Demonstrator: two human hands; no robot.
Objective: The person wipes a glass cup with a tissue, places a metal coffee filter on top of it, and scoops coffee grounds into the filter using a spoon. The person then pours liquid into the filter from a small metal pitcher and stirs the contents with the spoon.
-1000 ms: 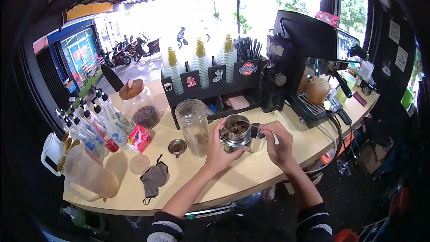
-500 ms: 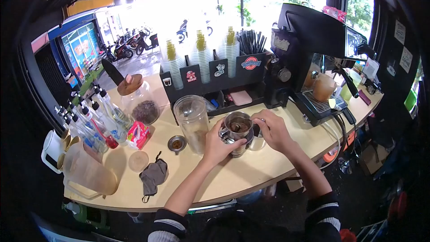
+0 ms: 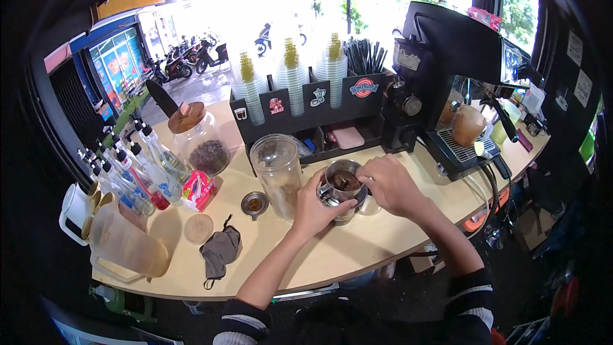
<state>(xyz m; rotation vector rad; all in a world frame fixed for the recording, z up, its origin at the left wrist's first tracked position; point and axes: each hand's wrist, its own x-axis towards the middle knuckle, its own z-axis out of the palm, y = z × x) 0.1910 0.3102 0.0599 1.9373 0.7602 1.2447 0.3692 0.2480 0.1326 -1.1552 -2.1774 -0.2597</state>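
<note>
A metal coffee drip filter point(image 3: 343, 176) with dark brown grounds inside stands on a vessel near the middle of the counter. My left hand point(image 3: 314, 209) is wrapped round its left side, thumb across the front. At the filter's right rim, my right hand point(image 3: 394, 186) is closed in a pinch; what its fingers hold is hidden. Partly behind that hand stands another metal cup point(image 3: 370, 205). A tall clear canister point(image 3: 278, 176) is just left of my left hand. Farther left lies a small metal strainer point(image 3: 254, 205) with brown residue in it.
A black organizer point(image 3: 300, 129) with stacked plastic cups and straws lines the back. To the right stands an espresso machine point(image 3: 456, 160) with a brown drink. Pump bottles point(image 3: 150, 182), a plastic pitcher point(image 3: 128, 243), a lidded jar point(image 3: 203, 144) and a grey face mask point(image 3: 221, 252) occupy the left.
My right hand has shifted slightly and turned over the filter's rim, its fingers now lower at the edge. The filter's opening tips a little differently; my left hand keeps its hold.
</note>
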